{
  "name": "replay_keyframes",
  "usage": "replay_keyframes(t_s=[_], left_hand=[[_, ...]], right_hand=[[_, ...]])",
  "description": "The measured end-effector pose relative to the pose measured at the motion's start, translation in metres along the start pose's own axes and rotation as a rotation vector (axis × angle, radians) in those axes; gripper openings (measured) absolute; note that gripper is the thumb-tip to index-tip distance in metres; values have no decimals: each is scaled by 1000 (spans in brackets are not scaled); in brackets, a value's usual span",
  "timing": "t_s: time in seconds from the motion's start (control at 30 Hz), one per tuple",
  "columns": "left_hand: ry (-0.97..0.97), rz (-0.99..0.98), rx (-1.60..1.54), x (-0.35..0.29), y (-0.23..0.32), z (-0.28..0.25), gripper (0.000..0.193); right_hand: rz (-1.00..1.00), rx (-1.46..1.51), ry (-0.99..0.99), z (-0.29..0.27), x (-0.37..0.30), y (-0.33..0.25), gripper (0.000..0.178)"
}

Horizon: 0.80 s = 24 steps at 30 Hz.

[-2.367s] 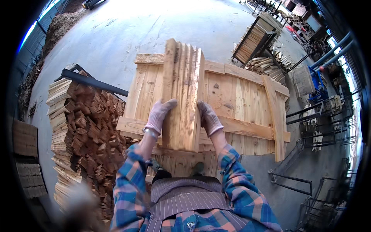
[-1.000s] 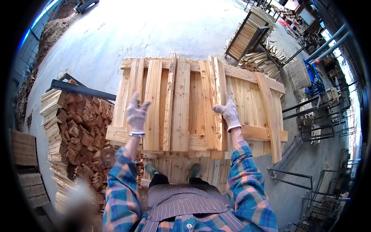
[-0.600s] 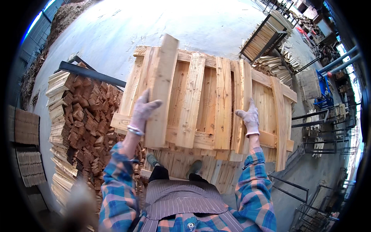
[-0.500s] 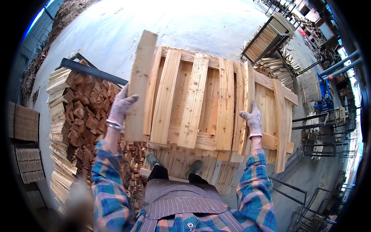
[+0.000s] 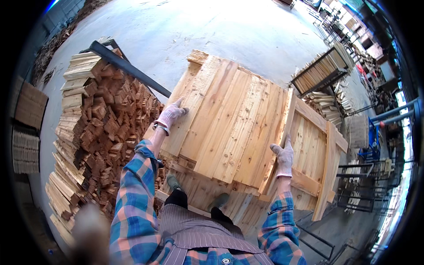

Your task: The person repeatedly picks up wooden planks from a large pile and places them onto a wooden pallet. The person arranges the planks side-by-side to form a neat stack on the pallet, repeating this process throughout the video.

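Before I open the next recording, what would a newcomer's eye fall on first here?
Pale wooden planks laid side by side fill the middle, between the gloved left hand and right hand. To their left stands a big reddish-brown wood stack, a dark bar slanting past its far end.

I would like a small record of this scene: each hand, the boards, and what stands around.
Left hand: gloved, open, at the row's left edge; grip unclear
Right hand: gloved, open, along the edge board
Row: boards side by side, over a larger panel
Far right: slanting board
Left side: wood pile, dark bar
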State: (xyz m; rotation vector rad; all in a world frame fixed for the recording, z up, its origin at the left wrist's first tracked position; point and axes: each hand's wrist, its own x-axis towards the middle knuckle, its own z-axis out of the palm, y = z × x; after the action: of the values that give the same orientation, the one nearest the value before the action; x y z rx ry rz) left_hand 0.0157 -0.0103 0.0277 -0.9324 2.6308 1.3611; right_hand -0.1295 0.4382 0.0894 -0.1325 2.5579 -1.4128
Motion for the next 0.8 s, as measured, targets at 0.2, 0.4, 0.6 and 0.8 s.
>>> replay_keyframes(t_s=[0.2,0.4,0.6,0.8], left_hand=[[489,-173,355,-27,27,34,52],[503,-160,217,-38,62,40,48],[577,-89,319,-13,34,76,56],[701,-201,-294,-168,8,-14,84]], right_hand=[[-3,-380,93,-40,13,8,85],[-235,-461,110,-43,34,81,51],[-410,-684,-123,-64,60,123,48],[-914,-1144,-230,-16,44,13,40]])
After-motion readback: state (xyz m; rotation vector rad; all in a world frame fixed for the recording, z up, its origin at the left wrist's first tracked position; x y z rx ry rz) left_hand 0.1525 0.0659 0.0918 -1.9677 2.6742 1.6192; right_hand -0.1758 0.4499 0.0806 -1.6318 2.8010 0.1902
